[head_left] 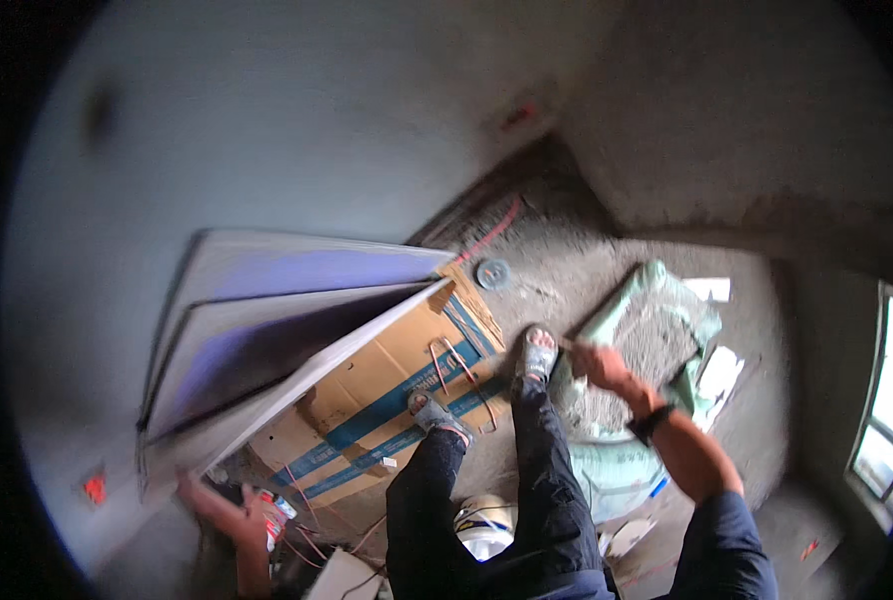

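At the lower left, my left hand [229,512] is blurred, with the thumb held apart from the stretched fingers. It is close to the lower end of a large pale panel [367,325], one of several leaning on the wall; I cannot tell whether it touches. My right hand [605,366] is closed over the left side of an opened green woven sack [622,292] of grey powder [657,335]. A thin, pale, blurred shape sticks out from this hand toward my foot, and its kind is unclear.
Flattened cardboard [367,375] with blue bands lies under my left foot, with bent reddish rods [472,372] on it. A round grey object [492,274] sits near the corner. Between my legs stands a white bucket [485,520]. Cables and a red-and-white package [277,510] lie lower left.
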The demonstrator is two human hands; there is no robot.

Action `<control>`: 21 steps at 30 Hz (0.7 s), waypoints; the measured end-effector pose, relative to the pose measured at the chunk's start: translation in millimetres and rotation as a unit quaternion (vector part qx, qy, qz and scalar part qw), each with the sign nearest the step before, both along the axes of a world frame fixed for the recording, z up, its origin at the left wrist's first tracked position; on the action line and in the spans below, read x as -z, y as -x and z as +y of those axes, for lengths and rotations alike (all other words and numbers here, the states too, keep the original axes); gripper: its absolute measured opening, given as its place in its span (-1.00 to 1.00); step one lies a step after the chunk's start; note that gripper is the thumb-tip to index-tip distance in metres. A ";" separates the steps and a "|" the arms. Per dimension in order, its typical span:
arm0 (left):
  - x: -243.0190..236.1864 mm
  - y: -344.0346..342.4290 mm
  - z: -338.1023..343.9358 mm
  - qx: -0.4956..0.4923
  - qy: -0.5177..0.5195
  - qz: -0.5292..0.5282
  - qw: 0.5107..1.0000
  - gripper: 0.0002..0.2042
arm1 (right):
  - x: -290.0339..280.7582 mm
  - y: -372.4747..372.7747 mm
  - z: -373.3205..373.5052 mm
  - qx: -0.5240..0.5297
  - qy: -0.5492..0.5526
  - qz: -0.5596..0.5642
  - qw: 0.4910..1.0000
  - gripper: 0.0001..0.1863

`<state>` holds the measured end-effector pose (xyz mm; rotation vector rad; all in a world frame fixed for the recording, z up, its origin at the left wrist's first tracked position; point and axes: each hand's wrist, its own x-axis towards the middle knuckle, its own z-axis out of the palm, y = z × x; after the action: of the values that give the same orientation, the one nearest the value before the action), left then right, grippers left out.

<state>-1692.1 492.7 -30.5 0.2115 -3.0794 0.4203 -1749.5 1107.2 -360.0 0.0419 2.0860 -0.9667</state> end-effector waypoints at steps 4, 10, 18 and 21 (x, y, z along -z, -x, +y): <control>-15.5 21.6 22.7 0.024 -0.073 0.024 0.997 -0.04 | -142.0 0.9 -51.2 0.021 0.164 0.033 0.986 -0.74; -41.3 43.9 20.4 0.008 -0.120 0.010 0.993 -0.19 | -305.2 36.7 -135.5 -0.037 0.256 0.063 0.964 -0.68; -58.9 46.2 9.0 0.023 -0.196 0.037 0.980 -0.19 | -429.2 61.8 -258.7 -0.096 0.110 0.193 0.970 -0.58; -60.4 45.7 4.9 0.031 -0.199 0.045 0.978 -0.18 | -444.9 77.0 -285.1 -0.103 0.129 0.199 0.966 -0.74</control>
<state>-1737.8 497.6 29.9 0.1364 -3.0362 -0.2088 -1826.5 822.1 84.8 -0.5336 2.2446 -1.1816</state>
